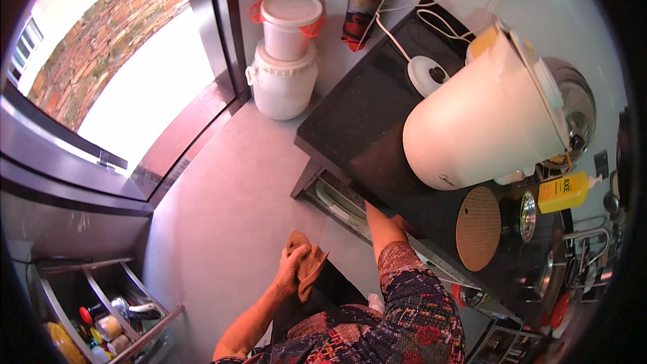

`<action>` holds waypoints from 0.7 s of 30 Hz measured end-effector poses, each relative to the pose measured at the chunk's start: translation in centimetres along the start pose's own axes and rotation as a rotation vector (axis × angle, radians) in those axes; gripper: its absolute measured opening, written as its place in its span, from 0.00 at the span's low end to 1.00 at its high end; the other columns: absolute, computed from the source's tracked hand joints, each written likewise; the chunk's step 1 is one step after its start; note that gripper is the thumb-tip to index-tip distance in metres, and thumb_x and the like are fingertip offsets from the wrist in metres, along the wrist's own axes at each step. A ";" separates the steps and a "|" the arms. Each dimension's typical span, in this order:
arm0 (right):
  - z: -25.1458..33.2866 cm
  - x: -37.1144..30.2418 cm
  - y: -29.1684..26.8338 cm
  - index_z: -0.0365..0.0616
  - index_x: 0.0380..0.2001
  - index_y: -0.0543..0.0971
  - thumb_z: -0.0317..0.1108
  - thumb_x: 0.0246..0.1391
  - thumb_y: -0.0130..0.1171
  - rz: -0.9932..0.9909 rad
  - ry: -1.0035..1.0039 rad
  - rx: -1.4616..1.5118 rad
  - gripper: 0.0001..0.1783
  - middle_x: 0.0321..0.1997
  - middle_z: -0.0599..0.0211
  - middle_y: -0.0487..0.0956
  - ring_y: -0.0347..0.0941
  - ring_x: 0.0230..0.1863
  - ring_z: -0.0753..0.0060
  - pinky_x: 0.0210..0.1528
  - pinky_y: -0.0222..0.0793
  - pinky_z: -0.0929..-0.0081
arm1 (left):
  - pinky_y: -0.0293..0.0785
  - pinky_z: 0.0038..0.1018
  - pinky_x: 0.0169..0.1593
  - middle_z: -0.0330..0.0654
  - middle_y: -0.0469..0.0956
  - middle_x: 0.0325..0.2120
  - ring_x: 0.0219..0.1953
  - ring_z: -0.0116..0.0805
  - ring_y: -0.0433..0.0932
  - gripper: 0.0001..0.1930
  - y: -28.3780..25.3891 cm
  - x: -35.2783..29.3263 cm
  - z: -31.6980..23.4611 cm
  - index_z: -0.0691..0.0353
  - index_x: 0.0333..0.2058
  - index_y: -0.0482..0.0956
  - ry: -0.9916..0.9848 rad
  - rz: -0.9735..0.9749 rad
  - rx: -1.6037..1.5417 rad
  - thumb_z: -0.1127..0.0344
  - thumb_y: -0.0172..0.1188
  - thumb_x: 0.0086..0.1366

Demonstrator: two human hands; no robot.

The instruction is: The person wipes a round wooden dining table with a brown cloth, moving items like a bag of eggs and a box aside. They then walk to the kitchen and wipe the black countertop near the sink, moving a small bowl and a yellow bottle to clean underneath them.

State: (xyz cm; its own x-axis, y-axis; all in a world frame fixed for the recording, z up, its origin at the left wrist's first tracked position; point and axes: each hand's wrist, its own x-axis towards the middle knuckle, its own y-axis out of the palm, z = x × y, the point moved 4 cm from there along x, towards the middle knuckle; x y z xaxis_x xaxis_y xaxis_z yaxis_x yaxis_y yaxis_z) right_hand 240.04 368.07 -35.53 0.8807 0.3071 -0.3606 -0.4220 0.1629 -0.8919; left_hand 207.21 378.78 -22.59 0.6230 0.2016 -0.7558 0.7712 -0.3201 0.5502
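Your left hand (291, 271) was closed round a crumpled tan cloth (309, 264), held up at about waist level in front of you, off the counter; your right hand was out of sight, w/ the forearm (382, 229) reaching under the edge of the black countertop (350, 121) into the open space below, where a pale dish or tray (337, 201) showed; can't tell if that hand was open or gripping anything.

Progress-wise, my read: cloth was in hand but not on any surface yet, so any wiping looked not begun or paused; whatever you were getting from under the counter wasn't out.

Room to move: the counter edge sat right over your right arm, so not much clearance lifting it; the top was crowded at the far end by a big white appliance (482, 118) w/ cords, a round cork mat (478, 228) and a yellow bottle (565, 191); grey floor (229, 195) to your left was open up to the stacked white buckets (284, 74) and the window; a wire rack (108, 310) of jars sat low left, well apart from both hands.
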 end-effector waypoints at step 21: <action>-18.6 -45.1 -22.5 0.51 0.51 0.71 0.24 0.46 0.56 -0.046 0.398 1.254 0.26 0.41 0.73 0.76 0.73 0.38 0.80 0.36 0.70 0.81 | 0.66 0.43 0.54 0.40 0.75 0.47 0.50 0.38 0.72 0.18 10.5 15.5 3.4 0.54 0.44 0.75 -0.143 0.256 0.266 0.53 0.58 0.57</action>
State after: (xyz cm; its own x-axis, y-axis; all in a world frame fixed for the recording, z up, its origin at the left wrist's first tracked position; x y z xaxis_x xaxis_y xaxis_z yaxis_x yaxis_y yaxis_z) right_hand 213.85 333.15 -4.29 0.8114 0.0174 -0.5842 -0.1120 0.9857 -0.1262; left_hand 224.53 375.43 -29.72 0.7517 -0.0408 -0.6583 0.5206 -0.5761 0.6302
